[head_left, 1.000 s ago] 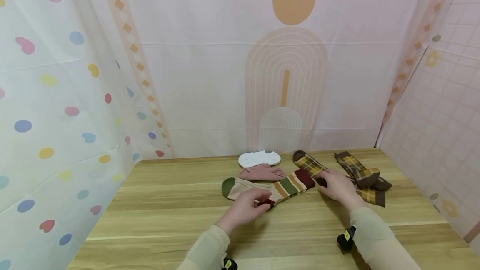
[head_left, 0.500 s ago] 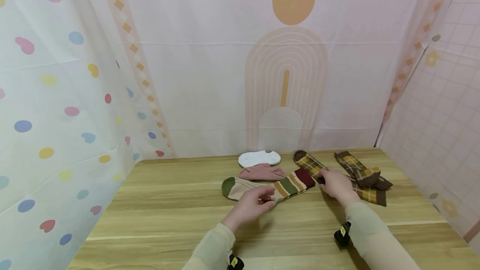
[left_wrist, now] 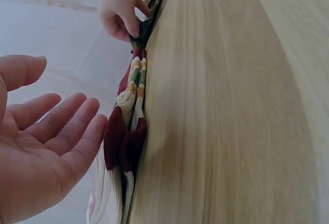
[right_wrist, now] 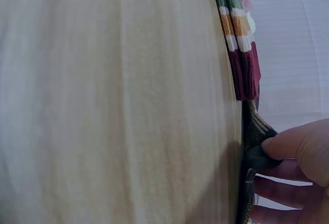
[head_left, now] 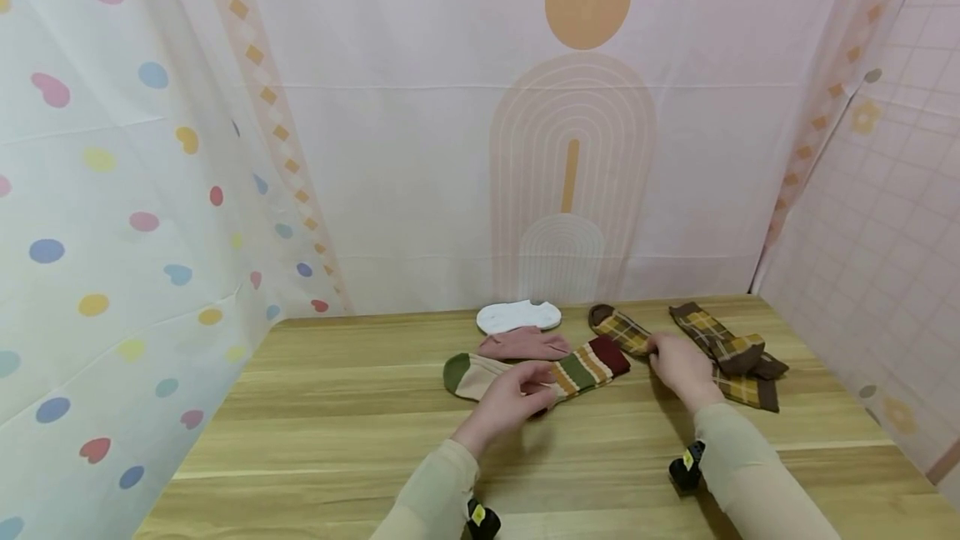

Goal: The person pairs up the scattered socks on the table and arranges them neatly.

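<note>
Right hand (head_left: 681, 369): thumb and finger pinched on the plaid sock (head_left: 621, 330), right of frame centre; both shifted slightly rightward within the last second. Left hand (head_left: 506, 402): thumb and fingers apart, near the striped socks (head_left: 581, 372). Judged minor repositioning.

Room to pass over wooden table (head_left: 330, 423) left of striped socks (head_left: 581, 371), also between sleeves (head_left: 750, 465); plaid socks (head_left: 705, 329) and right hand (head_left: 682, 369) block right side, curtain (head_left: 420, 173) behind.
</note>
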Demonstrator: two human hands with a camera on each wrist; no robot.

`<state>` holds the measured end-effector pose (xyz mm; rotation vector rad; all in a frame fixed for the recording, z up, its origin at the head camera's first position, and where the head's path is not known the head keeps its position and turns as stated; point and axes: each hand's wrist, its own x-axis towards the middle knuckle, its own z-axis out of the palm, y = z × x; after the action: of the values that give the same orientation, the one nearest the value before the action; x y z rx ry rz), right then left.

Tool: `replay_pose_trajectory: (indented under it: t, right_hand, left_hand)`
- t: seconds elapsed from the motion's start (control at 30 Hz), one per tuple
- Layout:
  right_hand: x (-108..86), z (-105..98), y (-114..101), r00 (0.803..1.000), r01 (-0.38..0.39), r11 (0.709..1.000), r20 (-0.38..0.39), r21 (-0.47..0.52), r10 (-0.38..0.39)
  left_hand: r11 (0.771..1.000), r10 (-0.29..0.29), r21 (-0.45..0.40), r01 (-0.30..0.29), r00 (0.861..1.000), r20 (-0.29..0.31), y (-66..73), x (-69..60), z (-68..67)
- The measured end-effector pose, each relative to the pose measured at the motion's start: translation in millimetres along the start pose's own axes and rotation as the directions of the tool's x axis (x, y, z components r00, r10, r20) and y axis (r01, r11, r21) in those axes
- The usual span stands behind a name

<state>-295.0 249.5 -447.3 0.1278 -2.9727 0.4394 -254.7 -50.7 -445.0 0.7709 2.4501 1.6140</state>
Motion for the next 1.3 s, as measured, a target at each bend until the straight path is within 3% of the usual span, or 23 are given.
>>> replay_pose_trajectory:
  t: [0.17, 0.37, 0.63, 0.9, 1.07, 1.2, 1.3]
  right_hand:
    - [-3.5, -5, 5, 0.998, -0.051, 0.996, -0.039, 0.079, 0.055]
    - [-10.2, -13, 11, 0.988, -0.036, 0.982, -0.143, 0.184, 0.063]
    - [-20.3, -28, 12, 0.959, 0.042, 0.963, -0.280, 0.266, 0.036]
    - [-30.6, -36, 12, 0.941, 0.132, 0.946, -0.337, 0.295, -0.027]
    - [-40.1, -39, 13, 0.948, 0.204, 0.930, -0.297, 0.305, -0.111]
    - [-47.9, -40, 20, 0.965, 0.237, 0.919, -0.185, 0.314, -0.186]
    - [-53.5, -41, 27, 0.964, 0.267, 0.906, -0.087, 0.329, -0.253]
  left_hand:
    - [0.996, -0.026, -0.085, 0.026, 1.000, -0.004, 5.5, 0.9, 0.3]
    - [0.979, -0.064, -0.195, 0.060, 0.998, -0.012, 0.9, 5.2, 4.1]
    - [0.923, -0.109, -0.370, 0.104, 0.994, 0.008, 3.0, 10.1, 9.2]
    - [0.861, -0.181, -0.479, 0.168, 0.983, 0.019, 1.7, 15.0, 14.2]
    - [0.856, -0.190, -0.489, 0.165, 0.982, -0.001, -0.3, 15.4, 16.4]
    - [0.857, -0.190, -0.492, 0.153, 0.982, -0.025, -2.3, 15.5, 18.0]
    - [0.862, -0.185, -0.485, 0.146, 0.982, -0.032, -1.9, 15.7, 19.0]
